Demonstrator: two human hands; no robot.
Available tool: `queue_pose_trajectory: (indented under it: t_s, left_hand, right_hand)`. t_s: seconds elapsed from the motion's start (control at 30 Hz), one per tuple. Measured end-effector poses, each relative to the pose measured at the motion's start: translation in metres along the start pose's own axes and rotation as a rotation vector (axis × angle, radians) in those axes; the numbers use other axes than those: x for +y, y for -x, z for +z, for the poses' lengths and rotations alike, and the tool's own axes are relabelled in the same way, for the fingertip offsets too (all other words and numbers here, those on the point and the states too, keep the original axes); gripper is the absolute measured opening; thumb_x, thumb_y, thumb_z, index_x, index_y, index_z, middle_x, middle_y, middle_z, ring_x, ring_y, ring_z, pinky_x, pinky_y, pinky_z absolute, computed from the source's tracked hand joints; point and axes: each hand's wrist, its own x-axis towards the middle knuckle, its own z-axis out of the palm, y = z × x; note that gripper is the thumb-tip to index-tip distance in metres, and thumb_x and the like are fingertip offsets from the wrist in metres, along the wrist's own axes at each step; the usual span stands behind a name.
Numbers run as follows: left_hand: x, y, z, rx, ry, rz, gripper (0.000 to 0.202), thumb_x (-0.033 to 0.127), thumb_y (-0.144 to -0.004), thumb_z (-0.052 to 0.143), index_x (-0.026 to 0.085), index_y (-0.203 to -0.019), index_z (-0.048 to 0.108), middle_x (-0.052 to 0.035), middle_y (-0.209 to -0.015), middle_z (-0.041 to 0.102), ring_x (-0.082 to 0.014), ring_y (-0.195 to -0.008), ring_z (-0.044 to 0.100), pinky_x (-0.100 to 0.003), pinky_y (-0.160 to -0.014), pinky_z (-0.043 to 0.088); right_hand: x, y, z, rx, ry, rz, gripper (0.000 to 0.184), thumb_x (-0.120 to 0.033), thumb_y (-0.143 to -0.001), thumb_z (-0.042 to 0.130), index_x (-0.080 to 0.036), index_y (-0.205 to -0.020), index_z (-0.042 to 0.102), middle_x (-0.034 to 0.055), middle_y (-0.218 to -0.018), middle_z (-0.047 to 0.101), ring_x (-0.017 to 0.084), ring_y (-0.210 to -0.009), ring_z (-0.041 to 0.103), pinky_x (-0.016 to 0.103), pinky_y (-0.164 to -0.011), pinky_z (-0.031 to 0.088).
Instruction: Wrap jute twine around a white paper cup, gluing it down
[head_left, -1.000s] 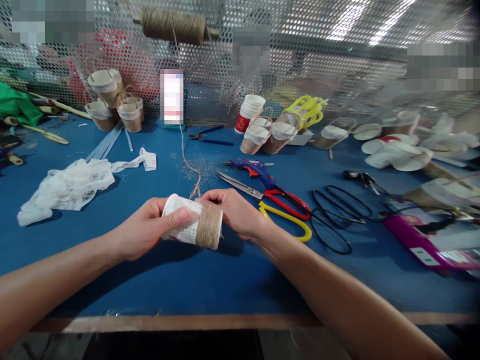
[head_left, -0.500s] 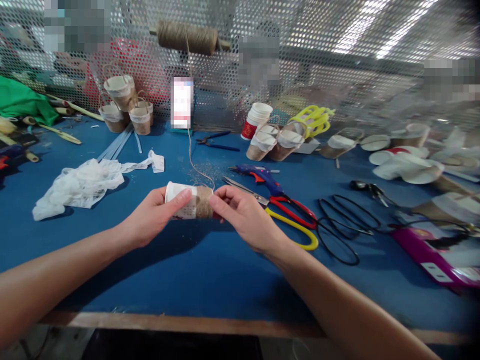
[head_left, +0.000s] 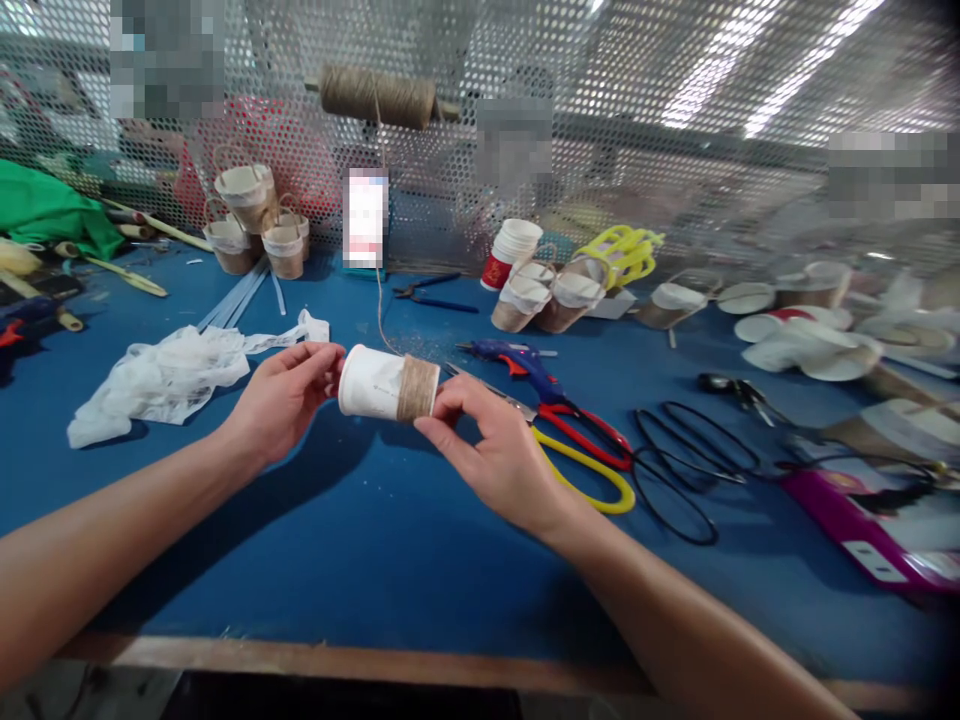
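Observation:
A white paper cup (head_left: 371,382) lies on its side in the air above the blue table, its mouth to the left. Brown jute twine (head_left: 418,388) is wound in a band round its base end. My right hand (head_left: 487,440) grips that base end between thumb and fingers. At the mouth, my left hand (head_left: 289,395) has its fingers curled against the rim; their tips are partly hidden. A strand of twine (head_left: 381,310) runs down from a spool (head_left: 377,95) towards the back of the cup.
Right of the cup lie a blue glue gun (head_left: 521,362) and red-and-yellow-handled scissors (head_left: 592,475). Crumpled white lace (head_left: 161,380) is on the left. Twine-wrapped cups (head_left: 285,248) stand at the back, near pliers (head_left: 435,295). A black cord (head_left: 675,470) and a purple power strip (head_left: 847,530) are on the right.
My left thumb has slid off the cup's side to its rim. The cup has turned about its length and tilted, its base end now a little lower. My right hand stays at the base.

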Motion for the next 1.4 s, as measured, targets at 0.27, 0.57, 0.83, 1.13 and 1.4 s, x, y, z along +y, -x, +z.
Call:
queue_pose_trajectory:
  t_s: [0.27, 0.57, 0.83, 1.13, 1.4]
  left_hand:
    - [0.004, 0.007, 0.005, -0.019, -0.095, -0.044, 0.016, 0.019, -0.058, 0.072, 0.013, -0.057, 0.057, 0.0031, -0.052, 0.054, -0.0061, -0.048, 0.048, -0.017, -0.048, 0.04]
    - [0.003, 0.005, 0.003, -0.113, -0.069, -0.131, 0.012, 0.024, -0.067, 0.066, 0.014, -0.066, 0.061, 0.0028, -0.055, 0.056, -0.0075, -0.052, 0.051, -0.018, -0.052, 0.041]
    - [0.007, 0.014, 0.003, -0.405, -0.127, -0.336, 0.026, 0.032, -0.059, 0.074, 0.013, -0.075, 0.067, -0.0009, -0.067, 0.066, -0.0096, -0.061, 0.056, -0.019, -0.06, 0.042]
    - [0.001, 0.018, 0.003, -0.476, -0.401, -0.222, 0.018, 0.023, -0.065, 0.067, 0.015, -0.081, 0.07, -0.0051, -0.08, 0.07, -0.0161, -0.075, 0.06, -0.029, -0.076, 0.044]
    - [0.0, 0.031, 0.01, -0.592, -0.668, -0.091, 0.017, 0.026, -0.07, 0.06, 0.012, -0.076, 0.068, -0.0026, -0.067, 0.064, -0.0139, -0.061, 0.053, -0.023, -0.058, 0.042]
  right_hand:
    - [-0.001, 0.0, 0.002, 0.023, 0.113, -0.16, 0.012, -0.015, -0.078, 0.054, -0.018, -0.07, 0.046, 0.003, -0.071, 0.053, 0.012, -0.068, 0.048, 0.026, -0.061, 0.042]
    - [0.0, 0.003, 0.0, 0.058, 0.279, -0.378, 0.01, -0.012, -0.077, 0.055, -0.017, -0.072, 0.047, 0.0058, -0.072, 0.056, 0.013, -0.066, 0.047, 0.029, -0.059, 0.044]
    - [0.006, 0.017, 0.008, -0.009, 0.311, -0.387, 0.005, -0.01, -0.077, 0.055, -0.013, -0.072, 0.055, 0.0085, -0.074, 0.058, 0.015, -0.068, 0.049, 0.03, -0.059, 0.046]
    - [0.0, 0.013, -0.007, 0.028, 0.076, -0.074, 0.006, -0.024, -0.08, 0.053, -0.018, -0.082, 0.052, 0.0047, -0.08, 0.058, 0.014, -0.076, 0.054, 0.031, -0.068, 0.047]
    - [-0.009, 0.002, -0.006, -0.107, -0.02, 0.039, 0.023, -0.022, -0.089, 0.035, -0.019, -0.091, 0.058, 0.0063, -0.096, 0.059, 0.014, -0.093, 0.053, 0.034, -0.082, 0.043]
